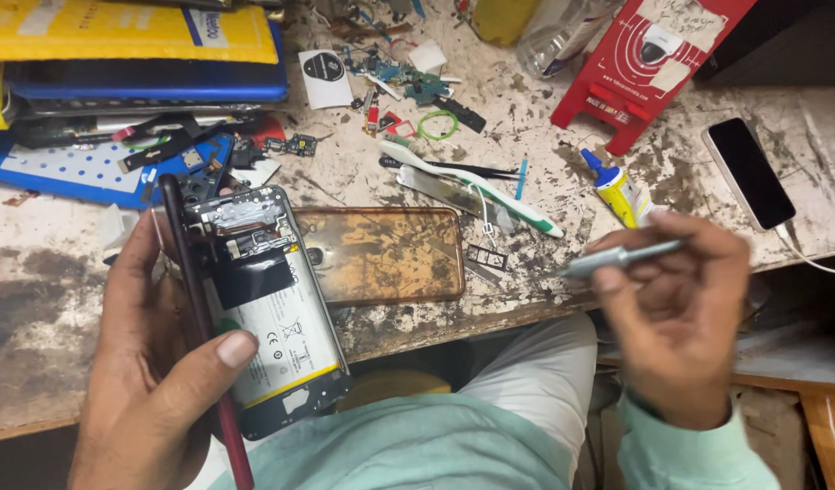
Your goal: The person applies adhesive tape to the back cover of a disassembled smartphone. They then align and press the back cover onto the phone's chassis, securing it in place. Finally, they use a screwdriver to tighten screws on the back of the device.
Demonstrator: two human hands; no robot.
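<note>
My left hand [150, 363] grips an opened phone [268, 308] with its back off, showing a white battery, a black patch and the circuit board at the top. The thumb presses on the battery. A dark red back cover [200, 308] stands on edge between the phone and my palm. My right hand [681, 313] holds a thin grey metal screwdriver [617, 259], its tip pointing left, about a hand's width to the right of the phone and above the bench edge.
A worn brownish clear phone case [390, 254] lies on the stained bench [36, 299]. Beyond it are a white-and-green toothbrush [490, 195], a small glue bottle [617, 191], a red cardboard stand [640, 63], a phone on a cable [749, 172], loose circuit parts [399, 77], and stacked blue and yellow boxes [136, 54].
</note>
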